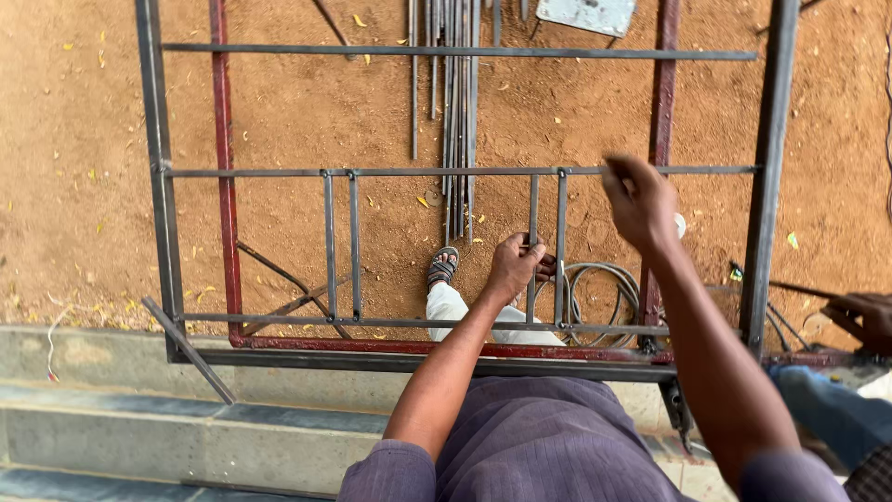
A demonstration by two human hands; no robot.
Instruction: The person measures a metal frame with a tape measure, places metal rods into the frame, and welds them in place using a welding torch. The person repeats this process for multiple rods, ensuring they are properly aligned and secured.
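Left hand (514, 265): closed around one upright bar (532, 244) of the metal frame (163, 232), fingers wrapped over the bar from the near side, thumb side toward the person. The gripped bar is the left one of a close pair, standing between the frame's middle cross rail and its lower rail; its partner stands just beside the knuckles, to the right.

Right hand (639, 200): raised in front of the middle cross rail, near the red-painted post (662, 139) on the right. Fingers curled together, motion-blurred. A small pale piece (680, 224) shows at the heel of the hand; whether the fingers pinch it cannot be told.

The frame stands upright on the edge of a concrete step (186, 428), grey outer tubes with a red inner frame behind. A second pair of upright bars stands well to the left of the gripped pair.

Beyond the frame, on the brown earth: a bundle of thin steel rods (455, 102) lying lengthwise away from the person; a pale grey flat plate (587, 13), roughly rectangular, at the top edge, no marking legible; a coil of grey cable (595, 288) just right of the gripped bars. A sandalled foot (443, 267) and a pale trouser leg show through the frame, just left of the left hand.

Another person's hand (859, 316) rests at the right edge, near the frame's right tube, above a blue-clad leg.
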